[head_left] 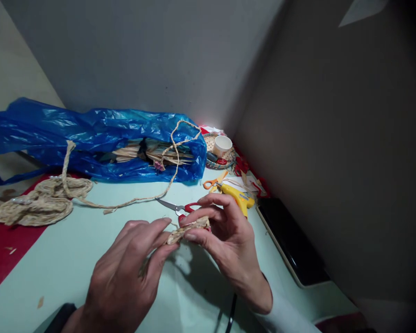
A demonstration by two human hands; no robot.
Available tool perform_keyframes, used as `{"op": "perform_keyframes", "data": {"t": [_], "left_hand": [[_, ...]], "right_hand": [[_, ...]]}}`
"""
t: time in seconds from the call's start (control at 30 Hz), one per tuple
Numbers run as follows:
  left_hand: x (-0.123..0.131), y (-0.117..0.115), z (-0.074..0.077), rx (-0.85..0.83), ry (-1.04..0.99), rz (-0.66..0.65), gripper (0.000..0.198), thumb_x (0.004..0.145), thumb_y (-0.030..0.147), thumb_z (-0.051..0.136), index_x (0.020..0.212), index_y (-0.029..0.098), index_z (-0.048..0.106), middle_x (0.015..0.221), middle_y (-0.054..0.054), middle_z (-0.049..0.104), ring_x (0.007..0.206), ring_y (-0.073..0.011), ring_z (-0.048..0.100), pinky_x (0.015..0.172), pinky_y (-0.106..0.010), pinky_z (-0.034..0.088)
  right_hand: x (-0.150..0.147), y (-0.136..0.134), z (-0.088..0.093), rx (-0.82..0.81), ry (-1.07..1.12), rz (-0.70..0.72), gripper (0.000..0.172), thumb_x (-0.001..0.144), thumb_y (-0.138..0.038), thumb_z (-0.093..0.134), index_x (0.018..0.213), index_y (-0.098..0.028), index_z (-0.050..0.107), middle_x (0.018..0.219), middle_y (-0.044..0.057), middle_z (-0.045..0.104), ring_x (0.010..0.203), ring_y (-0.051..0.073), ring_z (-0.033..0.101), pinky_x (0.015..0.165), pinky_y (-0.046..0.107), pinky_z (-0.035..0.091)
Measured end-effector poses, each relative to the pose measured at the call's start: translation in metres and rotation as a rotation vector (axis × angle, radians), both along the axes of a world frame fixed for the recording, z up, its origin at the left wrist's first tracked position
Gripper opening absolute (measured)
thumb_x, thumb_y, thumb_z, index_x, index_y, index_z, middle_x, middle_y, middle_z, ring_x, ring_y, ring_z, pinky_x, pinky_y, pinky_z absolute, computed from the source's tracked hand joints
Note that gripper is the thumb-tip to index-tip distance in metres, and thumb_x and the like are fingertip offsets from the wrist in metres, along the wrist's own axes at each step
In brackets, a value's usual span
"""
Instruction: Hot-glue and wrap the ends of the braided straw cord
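A small coiled piece of braided straw (189, 231) is held above the table between both hands. My left hand (125, 268) pinches its left end between thumb and fingers. My right hand (234, 243) grips the right end, thumb below and fingers on top. Just behind the hands lie scissors with red handles (171, 205), partly covered by my right fingers. A yellow glue gun (241, 196) rests beyond the right hand. On the left are two oval coiled straw pieces (33, 210), from which a long straw braid (125, 204) runs to the back.
A blue plastic bag (104, 122) with a bundle of dry straw (156, 152) fills the back. Beside it stands a woven basket (211, 138) with a white cup (223, 144). Orange-handled scissors (210, 184) lie nearby. A black flat object (291, 245) sits along the right wall.
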State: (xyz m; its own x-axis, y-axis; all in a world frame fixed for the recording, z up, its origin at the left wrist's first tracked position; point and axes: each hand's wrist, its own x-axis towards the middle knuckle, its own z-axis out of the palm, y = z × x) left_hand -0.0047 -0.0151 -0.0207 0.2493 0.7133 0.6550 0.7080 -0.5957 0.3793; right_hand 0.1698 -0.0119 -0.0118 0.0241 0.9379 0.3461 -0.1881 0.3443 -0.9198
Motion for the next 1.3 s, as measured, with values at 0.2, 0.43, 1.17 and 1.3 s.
{"op": "perform_keyframes", "data": {"t": [0.2,0.43,1.17,1.3], "left_hand": [[-0.008,0.013,0.003,-0.218,-0.019,-0.098,0.041,0.097,0.051,0.058,0.131,0.029,0.053,0.09,0.003,0.078,0.084,-0.0175,0.077,0.08,-0.025,0.058],[-0.005,0.014,0.008,-0.316,-0.015,-0.283,0.022,0.103,0.03,0.046,0.099,0.025,0.068,0.089,-0.001,0.076,0.082,-0.0164,0.074,0.075,-0.024,0.059],[0.004,0.011,-0.002,0.002,0.096,-0.276,0.025,0.104,0.012,0.04,0.089,0.022,0.058,0.07,0.002,0.063,0.063,-0.0152,0.065,0.064,-0.027,0.05],[0.003,0.013,-0.002,-0.082,0.05,-0.234,0.023,0.102,0.018,0.045,0.09,0.024,0.063,0.078,0.0,0.074,0.068,-0.0173,0.072,0.062,-0.027,0.053]], "right_hand": [[0.008,0.005,-0.003,-0.053,0.031,0.033,0.035,0.087,-0.014,0.08,0.109,-0.027,0.058,0.091,-0.004,0.077,0.084,0.01,0.075,0.075,0.019,0.058],[0.008,0.005,-0.007,0.026,-0.147,0.106,0.035,0.089,-0.015,0.077,0.118,-0.028,0.061,0.099,-0.002,0.077,0.092,0.012,0.074,0.087,0.025,0.057],[0.013,-0.001,0.008,-0.248,-0.136,0.203,0.041,0.106,-0.045,0.052,0.144,-0.031,0.059,0.14,0.002,0.068,0.12,0.018,0.069,0.106,0.033,0.05],[0.023,0.004,0.012,-0.219,0.222,0.136,0.034,0.101,-0.048,0.058,0.118,-0.024,0.075,0.135,0.006,0.069,0.122,0.021,0.063,0.101,0.031,0.052]]}}
